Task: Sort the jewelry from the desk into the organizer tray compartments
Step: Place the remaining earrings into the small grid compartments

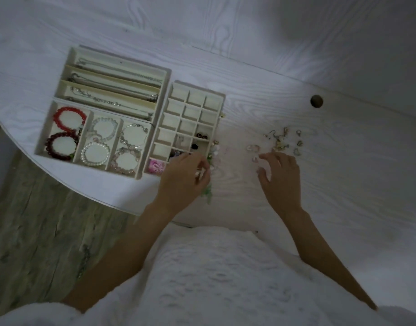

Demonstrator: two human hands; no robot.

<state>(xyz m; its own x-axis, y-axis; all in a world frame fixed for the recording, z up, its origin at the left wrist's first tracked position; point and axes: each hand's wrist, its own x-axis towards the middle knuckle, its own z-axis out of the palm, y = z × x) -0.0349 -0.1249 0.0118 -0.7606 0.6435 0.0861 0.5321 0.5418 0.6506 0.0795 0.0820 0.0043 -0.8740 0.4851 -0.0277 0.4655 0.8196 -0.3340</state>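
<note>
While the white desk [296, 67] is carrying everything, three trays are sitting at its left edge: long-slot tray [165, 74] w/ chains, bracelet tray [43, 137] w/ red, dark & pearl bracelets, grid tray [220, 107] beside them, mostly bare cells, a few dark pcs & a pink pc near its front. Left hand [183, 180] is curling at the grid tray's front corner, fingertips seeming to pinch something small; can't tell what. Right hand [281, 177] is hovering w/ fingers spread, apart from loose earrings [282, 140].
</note>
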